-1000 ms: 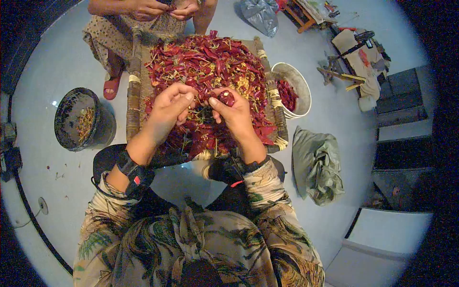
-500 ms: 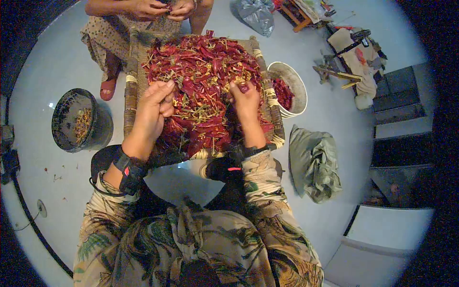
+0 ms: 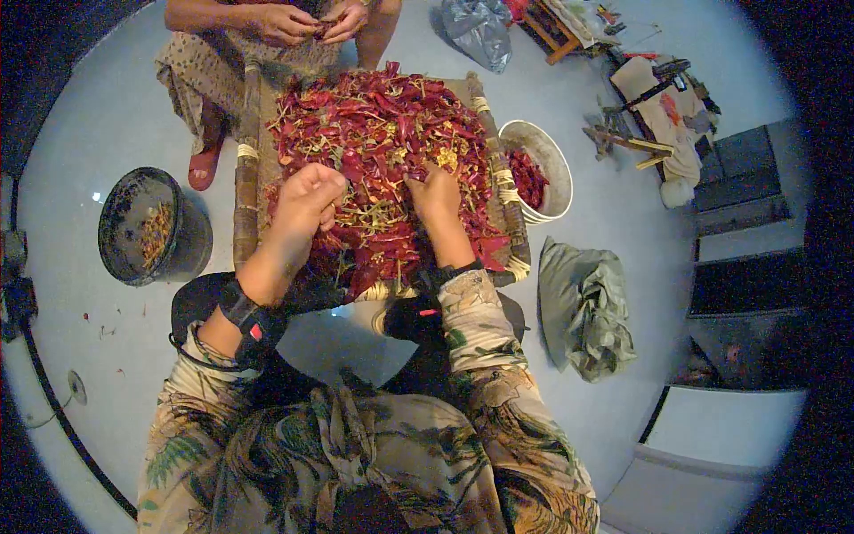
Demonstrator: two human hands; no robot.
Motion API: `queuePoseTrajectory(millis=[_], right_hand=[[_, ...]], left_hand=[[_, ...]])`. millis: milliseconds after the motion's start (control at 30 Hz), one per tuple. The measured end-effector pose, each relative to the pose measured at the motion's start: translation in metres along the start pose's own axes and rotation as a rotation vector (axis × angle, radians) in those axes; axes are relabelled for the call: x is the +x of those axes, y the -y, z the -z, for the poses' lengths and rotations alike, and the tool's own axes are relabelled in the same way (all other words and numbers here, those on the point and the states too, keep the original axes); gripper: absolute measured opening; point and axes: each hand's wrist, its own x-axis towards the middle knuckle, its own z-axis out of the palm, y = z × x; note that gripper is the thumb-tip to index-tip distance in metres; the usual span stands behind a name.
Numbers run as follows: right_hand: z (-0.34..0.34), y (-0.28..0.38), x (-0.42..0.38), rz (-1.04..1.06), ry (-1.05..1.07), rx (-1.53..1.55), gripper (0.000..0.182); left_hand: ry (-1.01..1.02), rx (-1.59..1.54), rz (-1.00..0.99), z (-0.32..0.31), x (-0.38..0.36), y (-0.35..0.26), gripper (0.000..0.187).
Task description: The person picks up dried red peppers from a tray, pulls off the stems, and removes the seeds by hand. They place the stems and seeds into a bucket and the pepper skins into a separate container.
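A heap of dried red chili peppers (image 3: 382, 116) with pale stems lies on a woven, wood-framed stand (image 3: 246, 169) before me. My left hand (image 3: 307, 203) hovers at the heap's near left side, thumb and fingers pinched together; anything between them is too small to make out. My right hand (image 3: 436, 205) is down at the heap's right middle, its fingers closed around a dark red dried chili pepper, partly hidden by the hand. Yellowish bits lie just beyond those fingers.
A black bucket (image 3: 191, 231) with stem scraps stands left, a white bucket (image 3: 556, 169) with red chilies right. A greenish sack (image 3: 583, 303) and a grey plastic bag (image 3: 480, 31) lie on the floor. Across the stand, another person's hands (image 3: 311, 25) hold something small.
My right hand has moved left and slightly down into the heap. My left hand has shifted a little right and lower, still pinched. The view has tilted slightly.
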Motion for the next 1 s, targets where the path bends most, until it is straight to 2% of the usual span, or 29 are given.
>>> queuePoseTrajectory(millis=[33,133,333,433,467,567,667,767,900,1000], right_hand=[[-0.001,-0.002,0.001,0.035,-0.036,0.039,0.032],[-0.004,-0.003,0.003,0.111,-0.01,0.448,0.021],[0.029,0.027,-0.012,0.085,0.09,0.831,0.014],[0.048,0.04,-0.019,0.132,0.185,0.774,0.014],[0.054,0.046,-0.023,0.072,0.265,0.87,0.013],[0.068,0.056,-0.03,0.007,0.419,0.967,0.011],[0.065,0.057,-0.032,0.017,0.441,1.073,0.012],[0.061,0.061,-0.035,0.06,0.432,1.135,0.018],[0.054,0.067,-0.039,0.164,0.39,1.08,0.025],[0.055,0.074,-0.045,0.152,0.376,1.099,0.021]], left_hand=[[0.014,0.024,-0.003,-0.001,0.001,0.001,0.009],[0.022,0.077,0.005,-0.001,0.005,0.005,0.01],[0.009,0.175,-0.044,-0.003,0.011,0.01,0.011],[0.006,0.266,-0.151,-0.006,0.015,0.011,0.013],[-0.008,0.273,-0.236,-0.009,0.017,0.012,0.018],[-0.012,0.312,-0.274,-0.011,0.02,0.008,0.018],[0.017,0.359,-0.298,-0.01,0.02,0.008,0.015],[-0.025,0.621,-0.486,-0.013,0.011,-0.004,0.012],[-0.045,0.771,-0.657,-0.018,0.001,-0.011,0.011],[-0.06,0.874,-0.77,-0.016,-0.002,-0.013,0.009]])
